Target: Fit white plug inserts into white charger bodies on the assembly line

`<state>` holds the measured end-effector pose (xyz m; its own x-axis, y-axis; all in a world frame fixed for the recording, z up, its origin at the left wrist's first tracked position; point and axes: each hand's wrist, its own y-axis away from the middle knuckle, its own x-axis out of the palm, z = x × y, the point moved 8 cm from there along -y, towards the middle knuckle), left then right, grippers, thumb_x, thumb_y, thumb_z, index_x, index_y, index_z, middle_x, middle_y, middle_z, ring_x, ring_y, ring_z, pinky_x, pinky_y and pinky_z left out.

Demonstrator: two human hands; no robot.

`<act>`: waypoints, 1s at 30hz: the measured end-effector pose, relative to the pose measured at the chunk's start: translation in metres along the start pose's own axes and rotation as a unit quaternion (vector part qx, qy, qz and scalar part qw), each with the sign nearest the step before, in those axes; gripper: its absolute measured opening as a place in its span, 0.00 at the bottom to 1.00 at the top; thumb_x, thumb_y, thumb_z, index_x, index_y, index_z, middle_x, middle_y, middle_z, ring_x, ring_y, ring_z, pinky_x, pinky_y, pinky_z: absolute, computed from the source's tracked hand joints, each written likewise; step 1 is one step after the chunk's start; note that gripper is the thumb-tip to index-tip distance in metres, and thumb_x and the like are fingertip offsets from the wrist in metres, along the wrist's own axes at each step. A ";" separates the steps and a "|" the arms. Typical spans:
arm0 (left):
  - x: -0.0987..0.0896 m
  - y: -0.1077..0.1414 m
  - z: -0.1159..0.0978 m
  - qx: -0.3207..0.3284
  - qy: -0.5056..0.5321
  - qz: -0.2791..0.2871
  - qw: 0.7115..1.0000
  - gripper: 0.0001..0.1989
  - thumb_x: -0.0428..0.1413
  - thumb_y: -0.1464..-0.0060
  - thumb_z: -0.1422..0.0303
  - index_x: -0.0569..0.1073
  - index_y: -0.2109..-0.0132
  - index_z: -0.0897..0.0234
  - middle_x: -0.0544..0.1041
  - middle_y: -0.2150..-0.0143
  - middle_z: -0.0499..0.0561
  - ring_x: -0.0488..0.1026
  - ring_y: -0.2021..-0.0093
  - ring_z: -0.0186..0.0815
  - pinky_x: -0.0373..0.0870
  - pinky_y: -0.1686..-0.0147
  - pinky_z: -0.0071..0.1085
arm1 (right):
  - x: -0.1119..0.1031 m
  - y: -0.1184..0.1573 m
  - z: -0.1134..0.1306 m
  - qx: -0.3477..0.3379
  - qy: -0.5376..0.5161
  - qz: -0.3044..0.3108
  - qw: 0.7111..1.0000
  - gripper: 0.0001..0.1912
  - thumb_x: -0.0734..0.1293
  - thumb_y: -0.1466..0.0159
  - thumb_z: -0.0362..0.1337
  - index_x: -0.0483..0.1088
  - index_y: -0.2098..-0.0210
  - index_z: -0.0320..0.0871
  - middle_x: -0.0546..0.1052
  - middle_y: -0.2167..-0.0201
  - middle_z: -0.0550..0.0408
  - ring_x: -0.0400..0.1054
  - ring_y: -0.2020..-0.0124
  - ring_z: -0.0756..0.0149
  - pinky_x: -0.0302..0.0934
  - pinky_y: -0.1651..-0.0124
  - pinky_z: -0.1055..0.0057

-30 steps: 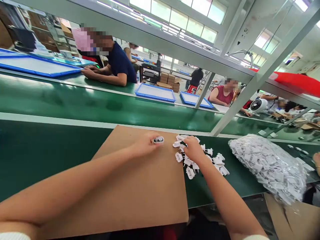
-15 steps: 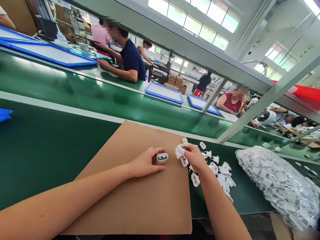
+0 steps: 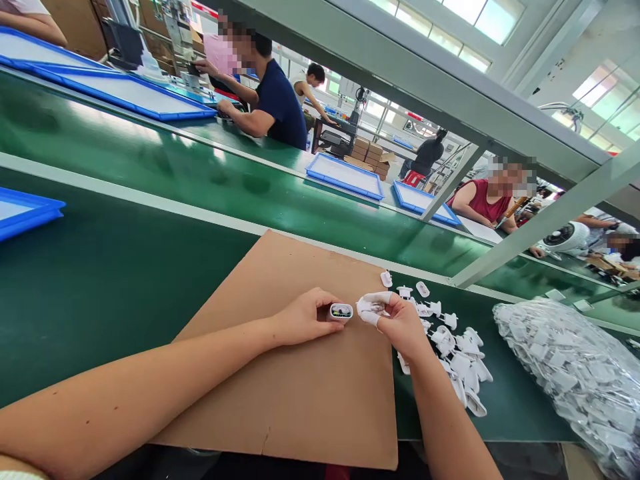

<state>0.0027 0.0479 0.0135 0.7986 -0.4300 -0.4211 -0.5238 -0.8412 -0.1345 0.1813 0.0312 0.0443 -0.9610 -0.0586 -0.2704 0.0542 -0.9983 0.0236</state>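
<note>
Between the thumb and fingers of my left hand (image 3: 311,317) is a white oval housing (image 3: 341,313), its open end showing small green and metal parts inside. Just right of it, my right hand (image 3: 395,317), with white covers on the fingertips, pinches a small white piece (image 3: 376,307) with metal on it. The two held parts are close but apart. Both hands are above a brown cardboard sheet (image 3: 300,393). Loose white plug pieces (image 3: 470,343) lie beside and partly behind my right hand and forearm.
A clear bag full of white pieces (image 3: 565,360) lies at the right. Blue-rimmed trays (image 3: 344,176) line the green bench beyond, with another tray (image 3: 25,212) at left. A slanted metal post (image 3: 530,220) rises at right. Several people sit across the bench.
My right hand has moved from the loose pieces toward the housing, now with a white piece in its fingers. The whole view has shifted slightly. My left hand still grips the housing.
</note>
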 end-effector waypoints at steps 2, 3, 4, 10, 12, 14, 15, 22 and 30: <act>-0.001 0.000 0.001 -0.003 -0.002 -0.005 1.000 0.20 0.63 0.51 0.52 0.80 0.55 0.60 0.80 0.57 0.53 0.74 0.53 0.45 0.72 0.57 0.36 | 0.000 0.000 0.010 -0.041 0.073 -0.009 0.996 0.14 0.75 0.47 0.40 0.78 0.61 0.45 0.79 0.62 0.52 0.70 0.65 0.64 0.66 0.60 0.66; -0.001 -0.001 0.002 -0.004 -0.003 -0.009 1.000 0.21 0.63 0.51 0.52 0.80 0.55 0.60 0.80 0.57 0.53 0.74 0.53 0.45 0.72 0.57 0.35 | 0.004 0.001 0.018 -0.076 0.130 -0.007 0.989 0.12 0.73 0.44 0.38 0.78 0.61 0.45 0.78 0.62 0.52 0.69 0.65 0.63 0.65 0.62 0.66; -0.002 -0.001 0.002 -0.004 -0.004 -0.013 1.000 0.21 0.63 0.50 0.51 0.80 0.55 0.60 0.79 0.59 0.53 0.74 0.54 0.45 0.72 0.58 0.35 | 0.010 0.002 0.028 -0.115 0.195 0.001 0.974 0.10 0.70 0.42 0.35 0.78 0.60 0.46 0.77 0.63 0.52 0.68 0.64 0.63 0.63 0.63 0.67; 0.000 -0.003 0.004 0.018 -0.010 -0.014 1.000 0.17 0.62 0.49 0.52 0.79 0.62 0.61 0.79 0.63 0.51 0.73 0.57 0.43 0.69 0.60 0.35 | 0.052 0.007 0.053 -0.223 0.429 0.080 0.871 0.17 0.61 0.45 0.19 0.75 0.66 0.43 0.71 0.65 0.51 0.63 0.59 0.60 0.58 0.59 0.65; -0.001 -0.003 0.004 0.019 -0.013 -0.016 1.000 0.17 0.62 0.49 0.52 0.78 0.62 0.62 0.78 0.64 0.51 0.72 0.57 0.43 0.69 0.60 0.34 | 0.059 0.005 0.051 -0.216 0.458 0.093 0.857 0.15 0.61 0.45 0.19 0.72 0.69 0.43 0.69 0.66 0.52 0.62 0.60 0.60 0.57 0.60 0.66; 0.000 -0.003 0.003 0.020 -0.018 -0.011 1.000 0.16 0.61 0.48 0.53 0.77 0.65 0.62 0.78 0.66 0.51 0.72 0.58 0.43 0.68 0.61 0.34 | 0.063 0.002 0.049 -0.220 0.478 0.095 0.845 0.13 0.62 0.46 0.19 0.70 0.72 0.43 0.68 0.67 0.52 0.61 0.61 0.61 0.56 0.62 0.67; 0.001 -0.003 0.003 0.020 -0.020 -0.007 1.000 0.16 0.61 0.48 0.53 0.77 0.66 0.62 0.77 0.66 0.50 0.72 0.58 0.43 0.68 0.61 0.34 | 0.064 0.000 0.049 -0.225 0.486 0.094 0.840 0.13 0.63 0.47 0.19 0.70 0.73 0.43 0.68 0.68 0.53 0.61 0.62 0.61 0.55 0.63 0.67; 0.001 -0.001 -0.002 0.003 -0.045 -0.001 0.999 0.17 0.58 0.46 0.51 0.78 0.66 0.61 0.78 0.66 0.51 0.72 0.59 0.44 0.68 0.59 0.36 | 0.063 -0.005 0.044 -0.158 0.476 0.069 0.863 0.11 0.64 0.48 0.20 0.72 0.74 0.42 0.69 0.69 0.53 0.63 0.66 0.64 0.55 0.66 0.69; 0.005 -0.002 0.002 -0.050 -0.039 0.012 0.998 0.28 0.59 0.49 0.47 0.76 0.48 0.60 0.81 0.53 0.54 0.77 0.56 0.47 0.74 0.55 0.37 | 0.033 -0.004 0.035 -0.103 0.341 -0.025 0.934 0.30 0.72 0.38 0.38 0.66 0.38 0.43 0.78 0.56 0.53 0.71 0.53 0.60 0.65 0.51 0.68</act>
<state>0.0068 0.0484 0.0097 0.7592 -0.4266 -0.4915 -0.5065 -0.8615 -0.0347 0.1404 0.0339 0.0687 -0.5713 0.0661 -0.8181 0.1324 -0.9763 -0.1713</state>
